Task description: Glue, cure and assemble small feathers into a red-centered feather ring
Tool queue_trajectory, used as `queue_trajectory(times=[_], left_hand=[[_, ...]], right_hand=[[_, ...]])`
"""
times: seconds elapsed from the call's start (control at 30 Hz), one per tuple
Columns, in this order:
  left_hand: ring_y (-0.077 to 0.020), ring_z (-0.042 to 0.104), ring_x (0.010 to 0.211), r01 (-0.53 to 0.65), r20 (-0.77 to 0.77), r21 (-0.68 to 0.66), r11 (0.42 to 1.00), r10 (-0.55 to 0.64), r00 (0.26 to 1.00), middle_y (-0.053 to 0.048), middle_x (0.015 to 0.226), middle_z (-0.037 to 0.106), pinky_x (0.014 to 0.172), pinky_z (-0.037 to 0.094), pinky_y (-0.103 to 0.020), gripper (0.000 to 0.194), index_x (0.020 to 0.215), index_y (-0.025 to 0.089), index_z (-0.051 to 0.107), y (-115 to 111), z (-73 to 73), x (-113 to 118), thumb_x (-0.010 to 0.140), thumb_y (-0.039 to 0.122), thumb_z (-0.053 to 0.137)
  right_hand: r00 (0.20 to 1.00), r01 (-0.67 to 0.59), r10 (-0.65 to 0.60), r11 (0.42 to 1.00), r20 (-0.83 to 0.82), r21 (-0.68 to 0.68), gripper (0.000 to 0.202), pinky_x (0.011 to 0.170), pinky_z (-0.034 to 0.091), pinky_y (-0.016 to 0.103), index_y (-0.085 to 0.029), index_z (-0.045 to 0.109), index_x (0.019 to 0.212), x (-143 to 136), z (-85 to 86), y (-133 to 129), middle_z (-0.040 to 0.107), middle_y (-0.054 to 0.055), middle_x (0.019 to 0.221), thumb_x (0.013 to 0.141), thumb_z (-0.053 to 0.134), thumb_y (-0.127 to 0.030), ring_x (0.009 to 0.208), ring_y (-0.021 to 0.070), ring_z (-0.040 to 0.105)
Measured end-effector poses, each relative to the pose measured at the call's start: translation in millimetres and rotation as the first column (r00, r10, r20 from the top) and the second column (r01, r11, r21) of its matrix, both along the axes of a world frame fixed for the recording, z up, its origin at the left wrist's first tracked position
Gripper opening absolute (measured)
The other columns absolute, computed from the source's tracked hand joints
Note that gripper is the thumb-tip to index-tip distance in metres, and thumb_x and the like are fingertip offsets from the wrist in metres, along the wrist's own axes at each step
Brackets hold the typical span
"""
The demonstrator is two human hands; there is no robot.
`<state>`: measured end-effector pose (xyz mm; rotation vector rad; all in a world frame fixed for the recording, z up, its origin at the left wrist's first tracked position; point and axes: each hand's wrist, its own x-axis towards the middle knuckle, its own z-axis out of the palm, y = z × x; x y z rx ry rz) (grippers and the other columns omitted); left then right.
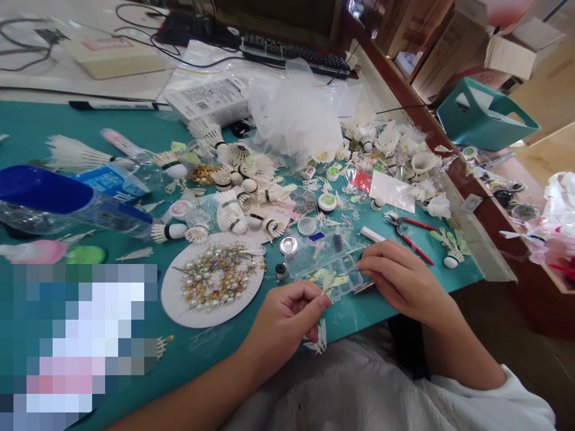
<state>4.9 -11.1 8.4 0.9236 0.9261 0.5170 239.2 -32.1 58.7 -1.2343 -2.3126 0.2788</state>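
Observation:
My left hand (290, 317) is closed in a pinch on a small pale feather piece (327, 281), held over the near edge of the green table. To its right, my right hand (402, 278) has its fingers together at the right side of a clear compartment box (344, 272); whatever is between its fingertips is too small to make out. Yellow-green pieces lie in the box. White feather pieces (321, 338) show just below my left hand. A white plate (171, 299) with pearl and gold beads sits to the left.
Shuttlecocks (249, 185) and feathers cover the middle of the green table (40, 131). Red-handled pliers (415, 245) lie beyond my right hand. A blue-capped bottle (45, 190) lies left. A keyboard (291, 52) is at the back, a teal bin (485, 120) at the right.

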Motion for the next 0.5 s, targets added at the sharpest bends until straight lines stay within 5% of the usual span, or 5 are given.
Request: queue_trajectory(times=[0.5], left_hand=[[-0.0076,0.051,0.039,-0.009,0.014,0.000,1.000,0.009,1.000,0.005,0.056,0.056,0.044,0.045,-0.021,0.028,0.069,0.016,0.069,-0.4,-0.3,-0.5,0.076,0.042,0.076]], right_hand=[[0.999,0.022,-0.023,0.999,0.037,0.025,0.024,0.077,0.055,0.035,-0.022,0.061,0.112,-1.1,2.5,-0.2,0.069,0.009,0.099,0.098,0.049,-0.007,0.091,0.0208,0.066]])
